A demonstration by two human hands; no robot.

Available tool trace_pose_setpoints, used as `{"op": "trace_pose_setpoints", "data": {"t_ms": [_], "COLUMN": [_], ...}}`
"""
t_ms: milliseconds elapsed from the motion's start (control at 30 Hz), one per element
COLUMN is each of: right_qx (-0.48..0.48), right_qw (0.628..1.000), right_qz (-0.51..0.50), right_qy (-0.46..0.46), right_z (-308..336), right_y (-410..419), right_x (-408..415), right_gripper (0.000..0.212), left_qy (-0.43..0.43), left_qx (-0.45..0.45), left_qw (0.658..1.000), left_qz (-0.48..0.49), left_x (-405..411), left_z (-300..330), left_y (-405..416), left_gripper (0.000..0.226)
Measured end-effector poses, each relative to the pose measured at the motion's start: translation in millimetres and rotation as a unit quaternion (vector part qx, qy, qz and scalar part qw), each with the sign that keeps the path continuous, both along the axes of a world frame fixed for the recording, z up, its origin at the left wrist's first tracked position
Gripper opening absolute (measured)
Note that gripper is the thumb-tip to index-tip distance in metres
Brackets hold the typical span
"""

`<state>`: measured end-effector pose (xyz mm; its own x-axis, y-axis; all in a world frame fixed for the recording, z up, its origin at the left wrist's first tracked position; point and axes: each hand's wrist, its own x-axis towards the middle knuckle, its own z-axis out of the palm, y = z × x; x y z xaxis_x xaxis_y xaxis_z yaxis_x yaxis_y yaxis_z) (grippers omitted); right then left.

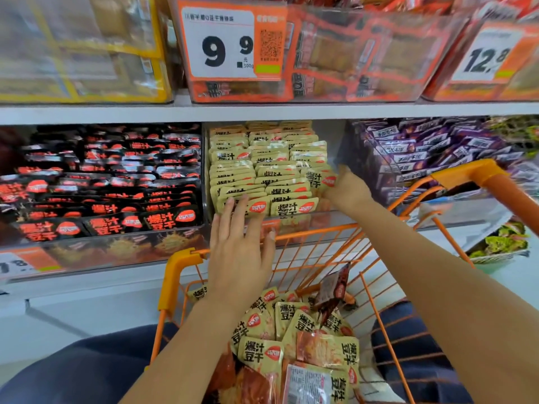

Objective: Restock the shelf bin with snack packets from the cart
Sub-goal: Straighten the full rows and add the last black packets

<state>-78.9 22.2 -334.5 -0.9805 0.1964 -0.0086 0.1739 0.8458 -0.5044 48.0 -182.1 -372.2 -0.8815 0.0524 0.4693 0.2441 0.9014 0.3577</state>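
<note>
The left hand (237,252) is pressing flat-fingered on the front row of yellow packets (264,170) in the shelf bin (291,221) while the right hand (347,189) is tucking one in at the bin's right edge, fingers hidden, so reaching into the cart (291,330) likely comes next.

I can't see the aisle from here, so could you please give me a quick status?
Left hand open at bin front. Right hand on beige snack packets in clear middle bin. More in orange wire cart.
</note>
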Motion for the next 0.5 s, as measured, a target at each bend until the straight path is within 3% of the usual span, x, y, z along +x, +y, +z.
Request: {"op": "trace_pose_setpoints", "data": {"t_ms": [67, 133, 200, 300, 367, 400, 467, 500], "right_qx": [-0.047, -0.104, -0.147, -0.085, 0.056, 0.142, 0.272, 0.297], "right_qw": [0.988, 0.950, 0.922, 0.913, 0.930, 0.927, 0.868, 0.837], "right_qz": [0.004, 0.039, 0.104, 0.226, 0.307, 0.340, 0.370, 0.371], "right_qy": [0.150, 0.291, 0.342, 0.330, 0.196, 0.068, -0.192, -0.271], "right_z": [16.1, 30.4, 30.2, 8.5, -18.1, -32.3, -65.1, -78.0], "right_y": [-2.9, -12.2, -23.0, -35.3, -39.4, -39.3, -32.9, -29.9], "right_x": [27.0, 61.2, 96.1, 138.2, 150.8, 154.0, 158.1, 161.3], "right_gripper": [0.051, 0.031, 0.015, 0.023, 0.032, 0.036, 0.031, 0.029], "left_qy": [-0.009, -0.019, -0.029, -0.015, 0.022, 0.037, 0.049, 0.049], "left_qx": [-0.001, 0.004, 0.013, 0.056, 0.087, 0.097, 0.108, 0.112], "left_qw": [1.000, 1.000, 0.999, 0.998, 0.996, 0.994, 0.992, 0.991], "left_qz": [-0.007, -0.012, -0.017, -0.028, -0.023, -0.021, -0.038, -0.057], "left_x": [1.0, 1.8, 1.4, 1.7, 1.1, 0.9, 2.6, 4.5], "left_z": [1.8, 2.9, 3.5, 5.4, 7.5, 8.8, 11.1, 11.8], "left_y": [-1.0, -1.7, -2.2, -3.4, -4.7, -5.2, -5.0, -4.6], "left_gripper": [0.043, 0.043, 0.040, 0.035, 0.034, 0.033, 0.030, 0.028]}}
